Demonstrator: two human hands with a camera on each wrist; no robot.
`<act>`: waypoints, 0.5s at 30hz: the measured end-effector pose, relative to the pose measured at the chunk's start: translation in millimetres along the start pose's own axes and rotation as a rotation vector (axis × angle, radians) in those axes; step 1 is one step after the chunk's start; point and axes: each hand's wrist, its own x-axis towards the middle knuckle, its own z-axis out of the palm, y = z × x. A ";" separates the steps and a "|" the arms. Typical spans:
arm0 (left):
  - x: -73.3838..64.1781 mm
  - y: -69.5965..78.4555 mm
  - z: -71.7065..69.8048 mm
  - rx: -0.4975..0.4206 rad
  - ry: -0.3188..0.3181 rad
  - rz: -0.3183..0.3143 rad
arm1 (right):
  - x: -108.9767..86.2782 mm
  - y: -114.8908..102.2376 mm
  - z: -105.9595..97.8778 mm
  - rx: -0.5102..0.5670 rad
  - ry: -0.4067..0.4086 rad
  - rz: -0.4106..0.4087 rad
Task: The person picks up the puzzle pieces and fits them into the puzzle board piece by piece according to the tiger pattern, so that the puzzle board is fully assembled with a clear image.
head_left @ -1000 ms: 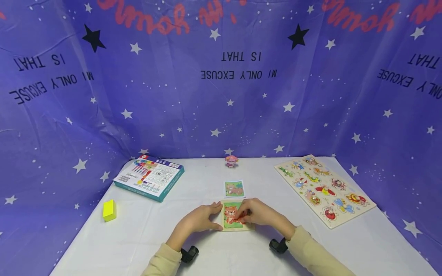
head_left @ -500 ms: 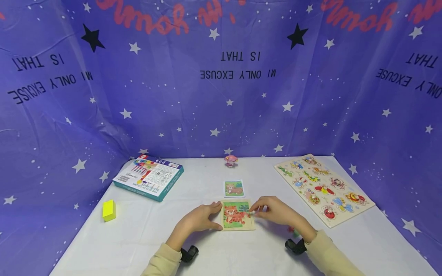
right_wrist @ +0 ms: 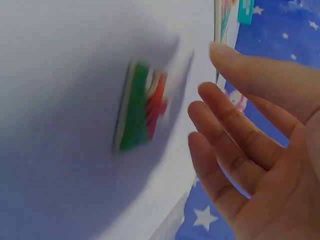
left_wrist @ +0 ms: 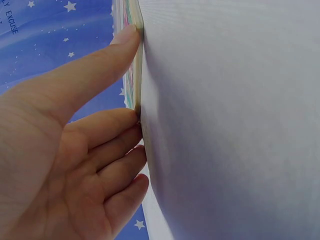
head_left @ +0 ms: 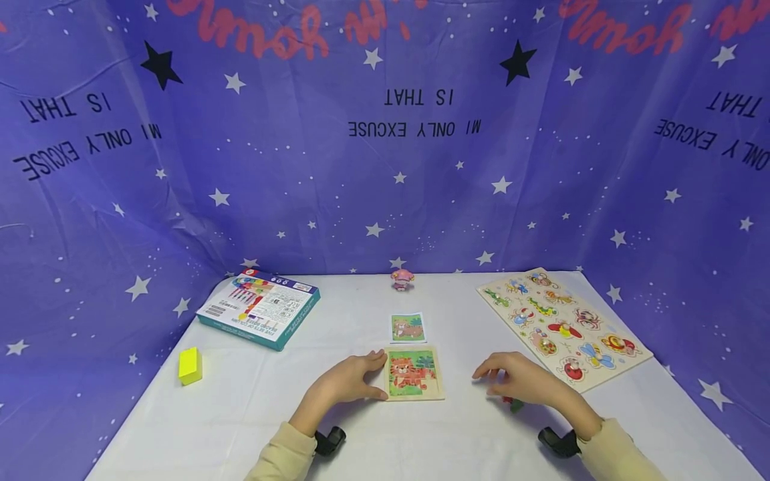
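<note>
A small wooden jigsaw puzzle (head_left: 441, 384) with an orange tiger picture lies flat at the table's middle; bare wood shows at its lower right. My left hand (head_left: 349, 381) touches its left edge, thumb at the near corner and fingers toward the far one. The left wrist view shows fingertips against the puzzle's edge (left_wrist: 137, 80). To the right, my right hand (head_left: 520, 377) hovers with loosely bent fingers, holding nothing. Just below that hand is a loose green and red puzzle piece (right_wrist: 132, 112), partly hidden in the head view and blurred in the right wrist view.
Behind the puzzle lies a picture card (head_left: 408, 328), with a pink figurine (head_left: 402, 280) farther back. A boxed set (head_left: 259, 308) and a yellow block (head_left: 190, 366) stand left. At right lies an insect peg board (head_left: 562, 327).
My right hand leaves a piece at the puzzle's right side and moves right, over the loose piece. The left hand stays at the puzzle's left edge.
</note>
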 end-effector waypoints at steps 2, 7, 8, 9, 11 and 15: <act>-0.2 0.4 -0.4 -0.004 -0.001 0.002 | -6.7 3.3 -3.9 0.013 -0.015 0.011; -0.1 0.4 -1.0 -0.006 -0.002 0.006 | -19.9 10.6 -10.2 0.045 -0.064 -0.005; 0.0 0.3 -1.0 -0.003 -0.001 0.007 | -21.7 11.7 -10.9 0.050 -0.074 -0.009; 0.0 0.2 -1.0 -0.001 -0.001 0.007 | -23.2 12.6 -11.5 0.050 -0.084 -0.012; 0.0 0.0 -0.9 -0.002 -0.002 0.006 | -25.3 14.6 -12.1 0.050 -0.099 -0.012; -0.4 0.4 -1.0 -0.013 -0.004 0.001 | -27.3 16.6 -11.2 0.057 -0.114 -0.015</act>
